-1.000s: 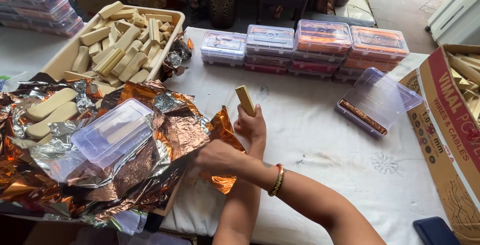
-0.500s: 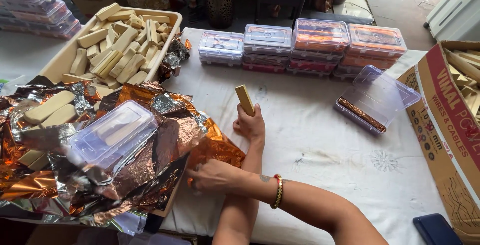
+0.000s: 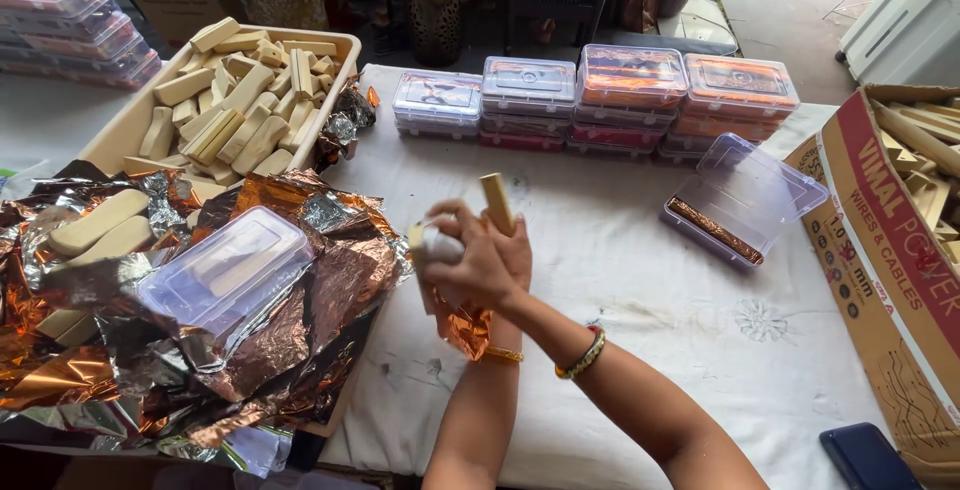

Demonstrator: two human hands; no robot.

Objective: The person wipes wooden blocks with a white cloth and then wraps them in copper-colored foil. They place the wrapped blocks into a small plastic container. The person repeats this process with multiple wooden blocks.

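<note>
My left hand [image 3: 521, 251] holds a tan rectangular bar [image 3: 495, 202] upright above the white tablecloth [image 3: 620, 280]. My right hand [image 3: 468, 268] crosses in front of it, gripping a small sheet of copper foil [image 3: 462, 331] that hangs down below both hands and touches the bar's lower end. A gold bangle sits on the left wrist, a beaded bracelet on the right.
A heap of copper and silver foil [image 3: 120, 370] with a shut clear box [image 3: 225, 268] lies at left. Behind it a beige tray [image 3: 118, 136] holds several bars. Stacked lidded boxes [image 3: 590, 100] line the back. An open clear box [image 3: 745, 200] and a cardboard carton [image 3: 880, 240] are at right.
My right hand pulled a foil sheet off the pile at left and brought it up to the bar. The left hand kept the bar upright, almost in place.
</note>
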